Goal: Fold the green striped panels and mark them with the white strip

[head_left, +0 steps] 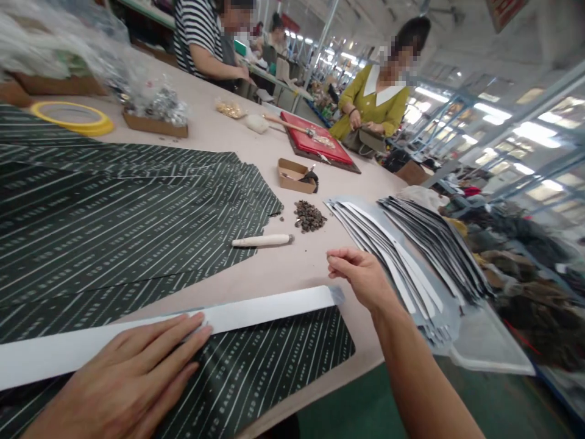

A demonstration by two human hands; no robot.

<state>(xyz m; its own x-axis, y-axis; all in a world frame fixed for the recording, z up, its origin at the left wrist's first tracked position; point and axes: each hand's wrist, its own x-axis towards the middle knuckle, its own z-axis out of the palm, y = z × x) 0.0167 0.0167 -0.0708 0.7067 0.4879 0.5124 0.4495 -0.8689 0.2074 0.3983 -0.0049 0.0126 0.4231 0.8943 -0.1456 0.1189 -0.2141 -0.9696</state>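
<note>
My left hand (141,360) lies flat, fingers stretched out, across a long white strip (274,308) and the dark striped, printed fabric (274,360) beneath it. The strip runs from the left edge to a bluish, see-through end near the fabric's corner. Beyond that end my right hand (359,271) hovers over the table with thumb and fingertips pinched together; whatever is between them is too small to make out. A pale-handled tool (262,241) rests partly on a larger stack of the same fabric (137,213). Close by lies a heap of small dark metal-looking pieces (309,216).
White strips (388,262) and dark strips (434,250) lie fanned out at right. Farther back are a small cardboard box (295,177), a red board (315,137) and a yellow tape roll (73,117). Two people (375,103) work across the table (205,122).
</note>
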